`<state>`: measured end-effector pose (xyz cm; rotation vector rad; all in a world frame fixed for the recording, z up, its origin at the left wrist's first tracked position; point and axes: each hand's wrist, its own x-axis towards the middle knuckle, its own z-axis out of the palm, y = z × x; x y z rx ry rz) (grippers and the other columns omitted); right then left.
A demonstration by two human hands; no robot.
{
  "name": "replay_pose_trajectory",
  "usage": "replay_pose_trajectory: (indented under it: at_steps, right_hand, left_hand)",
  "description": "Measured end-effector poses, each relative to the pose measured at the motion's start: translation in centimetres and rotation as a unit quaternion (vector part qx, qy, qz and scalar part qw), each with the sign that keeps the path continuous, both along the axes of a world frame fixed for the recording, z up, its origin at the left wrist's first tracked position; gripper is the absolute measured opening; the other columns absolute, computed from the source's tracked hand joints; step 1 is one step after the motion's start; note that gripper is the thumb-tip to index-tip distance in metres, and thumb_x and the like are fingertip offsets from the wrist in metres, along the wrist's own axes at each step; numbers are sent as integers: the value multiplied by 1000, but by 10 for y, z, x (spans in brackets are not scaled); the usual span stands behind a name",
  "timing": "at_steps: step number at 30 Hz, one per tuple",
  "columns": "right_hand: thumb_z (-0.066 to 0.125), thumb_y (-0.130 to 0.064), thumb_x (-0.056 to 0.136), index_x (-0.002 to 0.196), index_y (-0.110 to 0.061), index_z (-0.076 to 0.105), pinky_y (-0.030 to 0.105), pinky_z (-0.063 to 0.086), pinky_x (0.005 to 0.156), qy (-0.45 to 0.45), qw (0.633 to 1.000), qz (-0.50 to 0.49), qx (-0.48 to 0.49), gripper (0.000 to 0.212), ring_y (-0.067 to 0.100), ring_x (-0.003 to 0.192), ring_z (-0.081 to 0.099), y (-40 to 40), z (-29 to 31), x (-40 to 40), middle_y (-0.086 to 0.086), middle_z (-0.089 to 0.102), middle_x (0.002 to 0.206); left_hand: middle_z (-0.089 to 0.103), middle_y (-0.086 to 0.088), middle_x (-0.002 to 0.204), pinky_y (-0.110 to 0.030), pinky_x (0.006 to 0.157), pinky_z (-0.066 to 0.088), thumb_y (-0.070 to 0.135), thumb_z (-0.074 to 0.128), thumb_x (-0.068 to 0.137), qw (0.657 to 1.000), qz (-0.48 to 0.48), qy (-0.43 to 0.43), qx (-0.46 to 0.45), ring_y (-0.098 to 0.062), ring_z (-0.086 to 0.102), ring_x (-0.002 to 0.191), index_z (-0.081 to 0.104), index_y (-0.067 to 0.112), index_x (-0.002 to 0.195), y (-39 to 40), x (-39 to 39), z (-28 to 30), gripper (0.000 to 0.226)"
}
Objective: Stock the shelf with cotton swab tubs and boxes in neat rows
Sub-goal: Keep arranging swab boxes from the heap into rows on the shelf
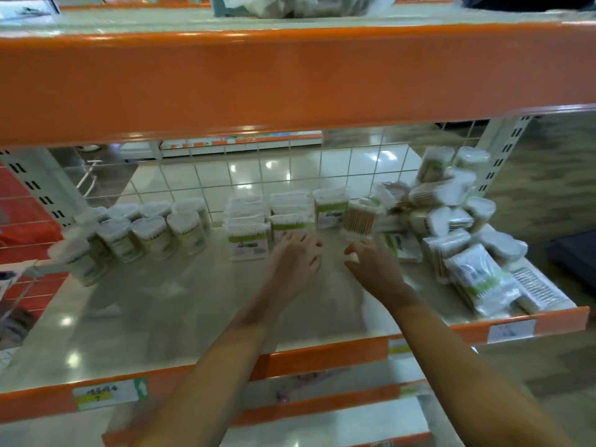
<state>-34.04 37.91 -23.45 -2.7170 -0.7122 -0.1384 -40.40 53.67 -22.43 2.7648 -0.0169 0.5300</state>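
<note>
Both hands over mid-shelf, neither holding stock.
Left hand (298,250) spreads relaxed beside the boxes (248,233); right hand (364,256) hangs loosely curled, empty. Tubs (151,233) stand centre-left; loose packs (451,214) heap at right. Light, rigid, slick plastic, I'd guess: grip the sides.

- Shelf (154,317) front half bare, left edge to mid-right; open approach from the front lip.
- Upper shelf beam (290,82) overhangs; entry only beneath it.
- Wire grid (245,175) closes the back.
- Round tubs (151,233) block rear left, in rows.
- Boxes (277,217) stand rear centre; narrow gap between them and the tubs.
- Loose pile of packs (451,221) fills the right end, spilling to the front lip.
- Both hands sit in the clear patch before the boxes: left hand (298,253), right hand (367,262).
</note>
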Motion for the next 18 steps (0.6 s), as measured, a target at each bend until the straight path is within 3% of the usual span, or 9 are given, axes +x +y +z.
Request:
replay_pose_trajectory:
  at_steps: [4,9,14,18]
  right_hand:
    - [55,-27,91,113,-15,62,28,41,90,-9,1000,-1,-13,26,20,111,54,-24,-4,12,3,62,117]
    - [51,-30,91,105,-18,64,32,45,88,-36,998,12,-45,22,21,102,55,-44,-8,28,1,65,108]
    - [52,-22,90,106,-11,62,34,42,84,-21,1000,-8,-19,23,26,102,51,-56,-5,39,7,61,106]
    - [49,-22,92,107,-10,61,31,37,86,-16,1000,4,-20,23,26,102,50,-62,-5,46,8,60,108]
  left_hand:
    - [58,-3,123,-22,96,27,22,54,92,999,-1,50,-13,-18,48,117,58,14,119,-25,18,-9,29]
    - [58,-5,121,-23,90,31,21,57,91,995,14,91,-25,-19,51,112,57,11,119,-47,36,-13,30]
    - [59,-6,122,-25,90,39,23,61,88,994,47,82,-46,-19,55,109,55,12,121,-60,55,-9,35]
    - [54,-7,128,-24,90,37,29,62,88,988,85,75,-102,-20,50,115,49,11,129,-66,70,-6,47]
